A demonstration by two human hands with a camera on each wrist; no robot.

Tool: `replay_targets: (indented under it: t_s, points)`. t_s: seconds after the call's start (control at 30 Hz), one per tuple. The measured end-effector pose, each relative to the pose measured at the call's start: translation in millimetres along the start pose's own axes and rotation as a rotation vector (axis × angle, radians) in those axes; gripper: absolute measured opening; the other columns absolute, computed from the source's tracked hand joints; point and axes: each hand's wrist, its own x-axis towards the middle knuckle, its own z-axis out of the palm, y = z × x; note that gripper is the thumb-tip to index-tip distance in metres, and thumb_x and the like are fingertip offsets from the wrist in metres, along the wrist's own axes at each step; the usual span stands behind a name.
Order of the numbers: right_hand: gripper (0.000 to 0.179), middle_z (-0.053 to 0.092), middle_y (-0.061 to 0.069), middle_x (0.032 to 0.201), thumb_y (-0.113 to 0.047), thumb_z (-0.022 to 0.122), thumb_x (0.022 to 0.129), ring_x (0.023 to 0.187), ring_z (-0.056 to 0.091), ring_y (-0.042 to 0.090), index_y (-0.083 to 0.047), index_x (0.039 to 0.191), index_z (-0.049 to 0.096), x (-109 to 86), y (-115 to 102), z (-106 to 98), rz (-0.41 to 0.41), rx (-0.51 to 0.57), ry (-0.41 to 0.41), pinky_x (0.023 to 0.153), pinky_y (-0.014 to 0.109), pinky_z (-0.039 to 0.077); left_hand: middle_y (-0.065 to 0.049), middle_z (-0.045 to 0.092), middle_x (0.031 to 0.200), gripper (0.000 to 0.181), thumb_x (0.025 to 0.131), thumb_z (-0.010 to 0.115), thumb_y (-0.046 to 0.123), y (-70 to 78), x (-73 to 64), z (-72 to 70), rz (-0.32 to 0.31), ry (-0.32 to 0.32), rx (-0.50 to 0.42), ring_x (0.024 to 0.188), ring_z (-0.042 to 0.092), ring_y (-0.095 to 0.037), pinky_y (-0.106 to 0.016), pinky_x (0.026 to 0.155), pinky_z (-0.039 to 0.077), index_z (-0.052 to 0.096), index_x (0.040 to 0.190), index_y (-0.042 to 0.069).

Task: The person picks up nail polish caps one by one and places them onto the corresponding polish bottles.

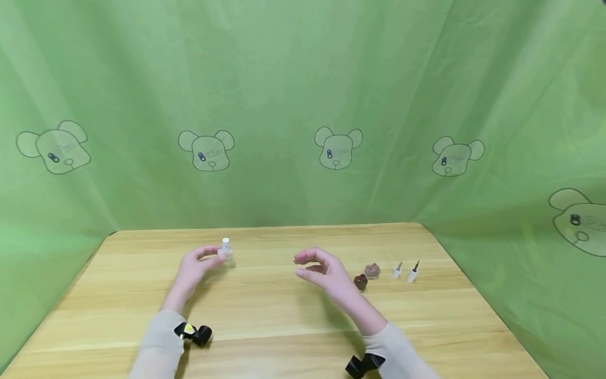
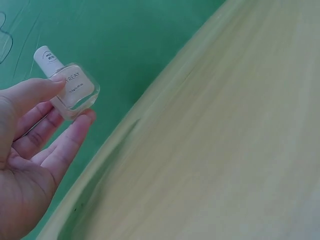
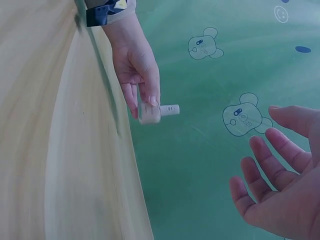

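Between thumb and fingers, my left hand [image 1: 196,267] pinches a clear nail polish bottle [image 2: 80,92] with pale content. Its white cap [image 2: 47,60] is on, and lettering shows on the glass. In the head view the bottle is upright above the left part of the table. My right hand [image 1: 326,271] is held in the air to its right, fingers relaxed and slightly bent, with nothing in them. The right wrist view shows the same empty right hand [image 3: 285,180], with the left hand and bottle farther off.
Right of the right hand stand a dark brown polish bottle [image 1: 361,282] and a mauve one [image 1: 372,270], both without caps. Two white caps [image 1: 397,271] [image 1: 412,275] stand beside them, brushes pointing up. A green curtain [image 1: 274,105] surrounds the wooden table [image 1: 255,316].
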Motion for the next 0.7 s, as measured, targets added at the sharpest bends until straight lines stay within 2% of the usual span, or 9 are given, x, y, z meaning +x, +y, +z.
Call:
replay_targets:
  t_s: [0.13, 0.2, 0.33, 0.5, 0.6, 0.7]
  points:
    - [0.03, 0.064, 0.018, 0.12, -0.014, 0.069, 0.089, 0.113, 0.059, 0.031, -0.003, 0.116, 0.062, -9.4, 2.7, -9.7, -0.039, -0.031, 0.006, 0.101, 0.043, 0.049, -0.016, 0.058, 0.134, 0.054, 0.084, 0.076, 0.03, -4.7, 3.6, -6.6, 0.008, -0.008, 0.024, 0.102, 0.059, -0.006, -0.021, 0.091, 0.048, 0.059, 0.128, 0.003]
    - [0.03, 0.064, 0.018, 0.12, -0.014, 0.069, 0.089, 0.112, 0.06, 0.024, -0.003, 0.116, 0.062, -13.3, 6.0, -15.2, -0.059, -0.046, 0.012, 0.101, 0.043, 0.049, -0.016, 0.058, 0.134, 0.054, 0.085, 0.076, 0.03, -7.2, 5.4, -10.1, 0.009, -0.012, 0.025, 0.099, 0.06, -0.004, -0.021, 0.09, 0.05, 0.059, 0.129, 0.003]
    - [0.027, 0.064, 0.018, 0.119, -0.011, 0.068, 0.089, 0.108, 0.059, 0.009, -0.002, 0.114, 0.062, -20.6, 13.6, -28.3, -0.097, -0.071, 0.042, 0.099, 0.035, 0.051, -0.017, 0.061, 0.13, 0.053, 0.086, 0.074, 0.026, -11.6, 9.1, -16.7, 0.021, -0.027, 0.016, 0.093, 0.063, -0.001, -0.023, 0.089, 0.054, 0.057, 0.13, 0.0]
    - [0.026, 0.063, 0.02, 0.118, -0.008, 0.068, 0.089, 0.103, 0.061, 0.012, 0.0, 0.113, 0.063, -29.6, 19.4, -46.3, -0.096, -0.063, 0.097, 0.089, 0.024, 0.053, -0.008, 0.069, 0.12, 0.052, 0.087, 0.073, 0.025, -17.5, 13.3, -23.0, 0.042, -0.01, 0.033, 0.09, 0.063, 0.002, -0.024, 0.086, 0.055, 0.057, 0.129, -0.001]
    - [0.027, 0.064, 0.009, 0.116, -0.011, 0.068, 0.09, 0.1, 0.063, 0.014, -0.001, 0.114, 0.062, -35.0, 20.7, -56.6, -0.057, -0.05, 0.119, 0.081, 0.023, 0.054, -0.004, 0.07, 0.117, 0.052, 0.087, 0.074, 0.025, -20.0, 15.2, -26.1, 0.033, 0.005, 0.032, 0.089, 0.062, 0.003, -0.021, 0.084, 0.054, 0.058, 0.129, -0.001]
    - [0.029, 0.065, -0.005, 0.112, -0.01, 0.066, 0.091, 0.096, 0.065, 0.011, 0.003, 0.116, 0.059, -40.0, 23.0, -66.8, -0.04, -0.031, 0.137, 0.075, 0.023, 0.056, -0.007, 0.069, 0.119, 0.051, 0.087, 0.073, 0.023, -21.8, 16.6, -28.6, 0.029, 0.002, 0.038, 0.089, 0.062, 0.005, -0.019, 0.083, 0.054, 0.057, 0.129, -0.002]
